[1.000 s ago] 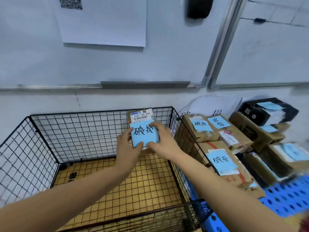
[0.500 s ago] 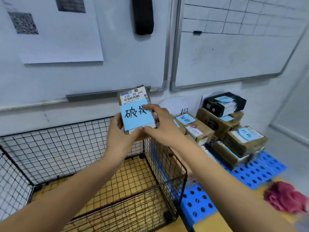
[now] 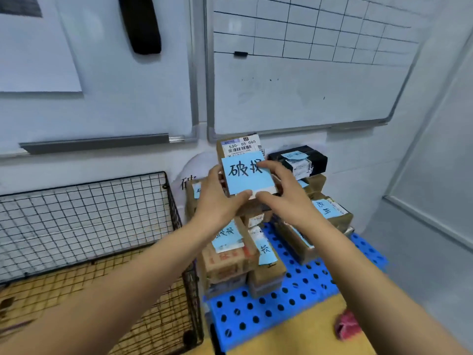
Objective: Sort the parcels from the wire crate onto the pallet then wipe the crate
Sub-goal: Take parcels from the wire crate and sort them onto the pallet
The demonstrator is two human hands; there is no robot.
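Holding: both hands grip one small brown parcel (image 3: 242, 149) upright in the air, with its labelled face turned to the camera.
Left hand (image 3: 217, 198): it grips the parcel's left edge. The thumb lies across the lower front and the fingers are curled behind, out of sight.
Right hand (image 3: 284, 193): it grips the right edge. The fingertips (image 3: 266, 165) are bent onto the front face and the thumb is pressed along the bottom, almost meeting the left thumb.
Parcel position: it is above the rear of the stack on the pallet, right of the crate and in front of the wall. Whether it touches the boxes beneath cannot be told.
Parcel face: there is a white barcode label at the top. Below it is a blue note (image 3: 247, 176) with black handwritten characters, partly covered by the right fingers.
Pallet (image 3: 281, 298): it is blue plastic pierced with round holes. It lies on the floor just beside the crate's right wall.
Stack (image 3: 225, 262): several brown cardboard boxes are piled on the pallet, most of them carrying blue notes.
Black box (image 3: 302, 160): it sits on top of the boxes at the back right, close to the right hand.
Wire crate (image 3: 84, 208): it is black mesh and stands to the left, with a yellowish floor showing through its bottom grid.
Cloth (image 3: 346, 326): a pink rag lies on the yellow surface in front of the pallet, near the right forearm.
Whiteboard (image 3: 307, 85): it hangs on the wall above the stack, ruled with a grid.
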